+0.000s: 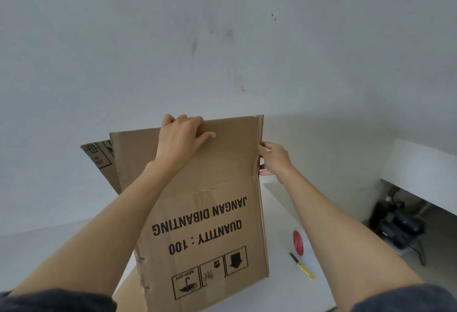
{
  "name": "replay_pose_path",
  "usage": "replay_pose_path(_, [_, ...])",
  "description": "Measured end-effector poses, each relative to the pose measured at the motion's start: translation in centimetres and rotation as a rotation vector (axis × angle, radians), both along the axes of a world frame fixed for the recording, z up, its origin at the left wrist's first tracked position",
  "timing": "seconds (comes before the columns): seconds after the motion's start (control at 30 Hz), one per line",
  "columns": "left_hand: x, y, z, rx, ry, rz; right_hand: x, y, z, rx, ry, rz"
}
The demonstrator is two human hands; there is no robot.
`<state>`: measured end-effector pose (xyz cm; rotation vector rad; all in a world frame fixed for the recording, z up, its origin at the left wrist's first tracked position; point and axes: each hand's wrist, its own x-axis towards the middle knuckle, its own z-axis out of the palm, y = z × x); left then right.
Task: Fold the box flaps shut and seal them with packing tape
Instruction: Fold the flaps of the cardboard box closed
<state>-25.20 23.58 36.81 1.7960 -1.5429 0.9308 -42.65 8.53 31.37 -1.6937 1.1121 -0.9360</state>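
A brown cardboard box [217,212] stands upside down on the white table, its black print "QUANTITY : 100" inverted toward me. My left hand [181,138] grips the top edge of the near panel, fingers curled over it. On the box's upper right edge, my right hand [274,159] pinches the side. Another flap [99,158] sticks out at the upper left. A roll of packing tape with a red core [298,242] lies on the table to the right of the box.
A yellow-handled cutter [303,266] lies beside the tape roll. The white table [284,294] ends at the right, with dark equipment and cables [398,227] on the floor beyond. A white wall rises behind the box.
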Motion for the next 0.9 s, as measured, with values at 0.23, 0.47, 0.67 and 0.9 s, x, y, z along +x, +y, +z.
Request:
replay_pose_path(0.23, [-1.1, -1.8, -3.9, 0.119, 0.062, -0.032, -3.8, 0.3, -5.3, 0.048, -0.037, -0.102])
replay_pose_path(0.47, [0.0, -2.1, -6.9, 0.189, 0.08, -0.067, -4.7, 1.6, -7.6, -0.05, 0.111, -0.093])
replay_pose_path(0.67, [-1.7, -2.5, -8.7, 0.253, -0.006, 0.023, -6.5, 2.6, -8.7, -0.104, 0.241, -0.036])
replay_pose_path(0.9, [-2.9, -2.0, -8.6, 0.265, -0.003, 0.057, -6.4, 5.0, -7.1, -0.852, 0.194, -0.34])
